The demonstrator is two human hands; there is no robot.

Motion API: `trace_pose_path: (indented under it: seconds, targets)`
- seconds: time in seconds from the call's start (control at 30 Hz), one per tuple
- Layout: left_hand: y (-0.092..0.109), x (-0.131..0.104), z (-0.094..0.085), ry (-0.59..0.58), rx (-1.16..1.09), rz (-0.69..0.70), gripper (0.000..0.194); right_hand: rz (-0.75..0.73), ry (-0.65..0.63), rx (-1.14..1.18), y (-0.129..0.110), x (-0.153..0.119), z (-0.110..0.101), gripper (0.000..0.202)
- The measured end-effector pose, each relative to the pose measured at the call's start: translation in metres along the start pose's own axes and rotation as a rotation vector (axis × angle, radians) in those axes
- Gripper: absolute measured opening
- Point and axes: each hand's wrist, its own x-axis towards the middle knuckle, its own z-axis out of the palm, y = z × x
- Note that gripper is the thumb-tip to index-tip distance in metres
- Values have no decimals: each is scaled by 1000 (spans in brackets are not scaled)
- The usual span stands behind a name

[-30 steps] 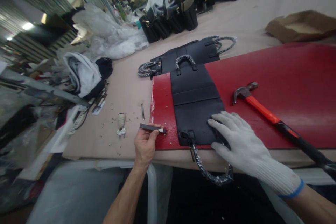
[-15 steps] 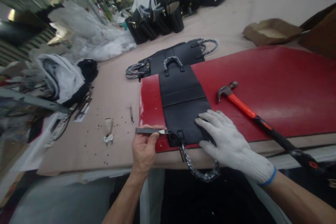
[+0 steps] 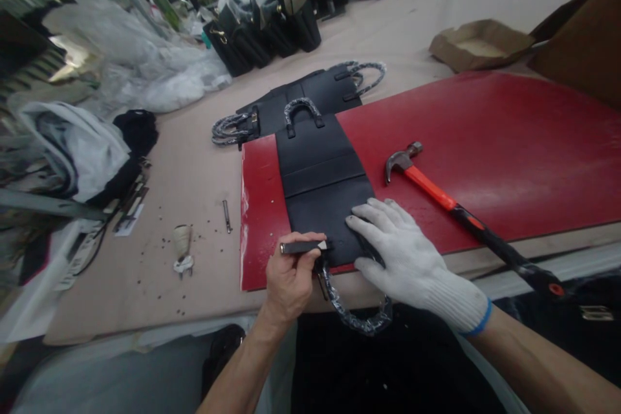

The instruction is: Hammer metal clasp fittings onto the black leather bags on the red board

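Bare and pinched closed, my left hand holds a dark slim metal tool, its tip over the lower edge of a black leather panel. My right hand, in a white knit glove with a blue cuff, lies with fingers spread on the panel's lower right part. The panel rests on a red board. A plastic-wrapped handle hangs from its near end over the table edge, and another wrapped handle curves at its far end.
A claw hammer lies on the red board to the right. Left are a thread spool, a small metal rod and scattered black bits. More black panels, black bags and a cardboard tray are farther back.
My left hand has moved right with the tool, whose tip is now over the black panel's lower edge. My gloved hand keeps its place on the panel. The whole view has shifted slightly.
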Motion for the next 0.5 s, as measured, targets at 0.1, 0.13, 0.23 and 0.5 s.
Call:
trace_pose_path:
  seconds: [0.1, 0.13, 0.23, 0.5]
  targets:
    - [-4, -3, 3, 1, -56, -23, 13, -1, 2, 10, 0, 0, -1, 61]
    - [-6, -4, 5, -9, -73, -32, 14, -2, 2, 12, 0, 0, -1, 60]
    - [-9, -7, 8, -25, -101, -36, 15, -11, 12, 9, 1, 0, -2, 60]
    - [-16, -11, 9, -41, -111, -25, 15, -12, 16, 7, 0, 0, -1, 59]
